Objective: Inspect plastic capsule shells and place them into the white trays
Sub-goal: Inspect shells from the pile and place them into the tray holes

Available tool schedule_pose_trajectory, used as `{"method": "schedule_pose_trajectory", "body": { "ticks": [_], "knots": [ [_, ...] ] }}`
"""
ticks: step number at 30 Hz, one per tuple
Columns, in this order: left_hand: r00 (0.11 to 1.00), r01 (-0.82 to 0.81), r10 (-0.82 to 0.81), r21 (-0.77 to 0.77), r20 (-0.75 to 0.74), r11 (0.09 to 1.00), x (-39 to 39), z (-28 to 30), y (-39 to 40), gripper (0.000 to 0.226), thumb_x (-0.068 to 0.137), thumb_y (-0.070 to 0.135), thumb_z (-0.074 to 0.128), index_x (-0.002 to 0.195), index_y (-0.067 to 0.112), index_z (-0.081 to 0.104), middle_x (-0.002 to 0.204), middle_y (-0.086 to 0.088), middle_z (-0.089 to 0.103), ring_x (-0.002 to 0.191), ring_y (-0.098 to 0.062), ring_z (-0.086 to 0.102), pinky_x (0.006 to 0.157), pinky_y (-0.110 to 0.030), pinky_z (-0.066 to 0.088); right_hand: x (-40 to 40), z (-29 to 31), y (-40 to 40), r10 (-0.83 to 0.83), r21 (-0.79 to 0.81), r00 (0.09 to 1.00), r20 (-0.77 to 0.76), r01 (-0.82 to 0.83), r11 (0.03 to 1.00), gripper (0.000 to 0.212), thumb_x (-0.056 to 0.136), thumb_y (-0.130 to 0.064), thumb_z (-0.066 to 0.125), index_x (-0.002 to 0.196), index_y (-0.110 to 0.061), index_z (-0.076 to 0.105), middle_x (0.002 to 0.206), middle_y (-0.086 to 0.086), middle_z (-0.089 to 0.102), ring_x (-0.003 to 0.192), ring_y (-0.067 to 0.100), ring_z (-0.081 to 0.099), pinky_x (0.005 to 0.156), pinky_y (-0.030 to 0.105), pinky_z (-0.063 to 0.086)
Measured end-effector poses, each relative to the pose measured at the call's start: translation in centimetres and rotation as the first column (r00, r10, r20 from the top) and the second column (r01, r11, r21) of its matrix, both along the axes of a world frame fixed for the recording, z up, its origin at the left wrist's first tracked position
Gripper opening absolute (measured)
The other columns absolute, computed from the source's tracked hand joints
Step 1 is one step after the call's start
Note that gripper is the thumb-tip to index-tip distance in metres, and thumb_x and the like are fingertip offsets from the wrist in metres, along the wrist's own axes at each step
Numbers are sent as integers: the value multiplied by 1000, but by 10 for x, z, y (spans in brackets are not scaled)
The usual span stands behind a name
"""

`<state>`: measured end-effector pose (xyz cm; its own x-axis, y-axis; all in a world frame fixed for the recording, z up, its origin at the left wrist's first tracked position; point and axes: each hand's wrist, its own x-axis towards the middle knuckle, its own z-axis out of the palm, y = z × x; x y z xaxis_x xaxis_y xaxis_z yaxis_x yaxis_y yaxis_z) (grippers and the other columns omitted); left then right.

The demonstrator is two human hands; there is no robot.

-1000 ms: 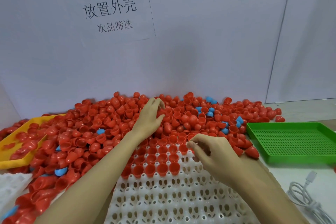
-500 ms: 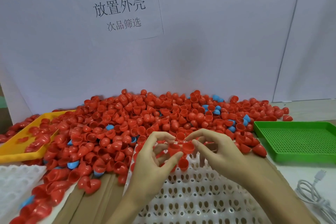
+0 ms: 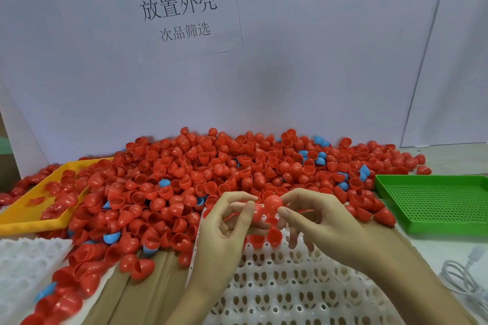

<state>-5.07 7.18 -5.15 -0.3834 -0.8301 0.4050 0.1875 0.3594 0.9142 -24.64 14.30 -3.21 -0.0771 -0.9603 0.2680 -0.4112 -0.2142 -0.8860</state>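
Both hands are raised just above the far edge of the white tray (image 3: 290, 285), and they meet over it. The left hand (image 3: 224, 227) pinches a red shell (image 3: 258, 210) between its thumb and curled fingers (image 3: 247, 212). The right hand (image 3: 319, 221) grips another red shell (image 3: 273, 202) with the tips of thumb and forefinger, and its other fingers hang down, loosely bent. The two shells touch each other between the hands. Just under the fingers, a few red shells (image 3: 274, 236) sit in the cups of the white tray. Beyond the fingers lies the big pile of red shells (image 3: 211, 166) on the table, with some blue shells (image 3: 311, 154) mixed in it. To the right of the right hand stands a green tray (image 3: 435, 200), and a white cable (image 3: 462, 279) lies nearer to the person. To the left of the left hand, a yellow tray (image 3: 34, 219) holds some red shells, and a second white tray (image 3: 23, 264) lies near the person. A paper sign (image 3: 179, 7) hangs on the wall behind.
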Motion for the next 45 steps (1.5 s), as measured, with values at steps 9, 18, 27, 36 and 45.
{"method": "schedule_pose_trajectory", "body": {
  "ticks": [9, 18, 27, 36, 45],
  "knots": [
    [994, 88, -96, 122, 58, 989, 0, -1, 2, 11, 95, 35, 73, 101, 27, 77, 89, -13, 79, 65, -35, 77, 57, -31, 62, -4, 2, 0, -23, 30, 998, 54, 22, 999, 36, 102, -49, 59, 83, -23, 74, 77, 8, 76, 58, 22, 71, 51, 20, 48],
    [992, 70, -88, 189, 88, 980, 3, 0, -1, 51, 98, 59, 57, 93, 11, 72, 79, -18, 78, 58, -40, 73, 47, -30, 57, -2, 3, 1, -42, -31, 996, 74, 44, 999, 21, 102, -42, 59, 89, -29, 71, 81, 7, 75, 60, 22, 72, 49, 26, 50],
    [981, 119, -151, 236, 125, 965, 2, -1, 3, 66, 99, 62, 51, 69, 8, 72, 63, -26, 70, 46, -33, 67, 42, -26, 51, 2, 4, 3, 18, -44, 998, 66, -15, 999, 11, 104, -18, 65, 108, -26, 72, 88, 9, 74, 65, 27, 74, 49, 30, 54],
    [983, 104, -132, 202, 131, 974, 1, -3, 6, 61, 104, 50, 53, 64, 7, 70, 56, -25, 67, 42, -33, 63, 40, -28, 51, 10, 9, 7, 130, 15, 973, 192, -136, 991, 34, 101, -44, 61, 120, -17, 70, 98, 7, 74, 75, 36, 76, 58, 35, 59],
    [982, 181, -188, 165, 27, 969, -1, 1, 9, 30, 103, 42, 62, 122, 19, 67, 100, -14, 77, 72, -42, 77, 55, -42, 63, 7, 9, 6, 78, 27, 979, 186, -85, 996, 21, 104, -26, 61, 112, -11, 73, 94, 12, 74, 76, 31, 76, 63, 32, 61]
  ]
}}
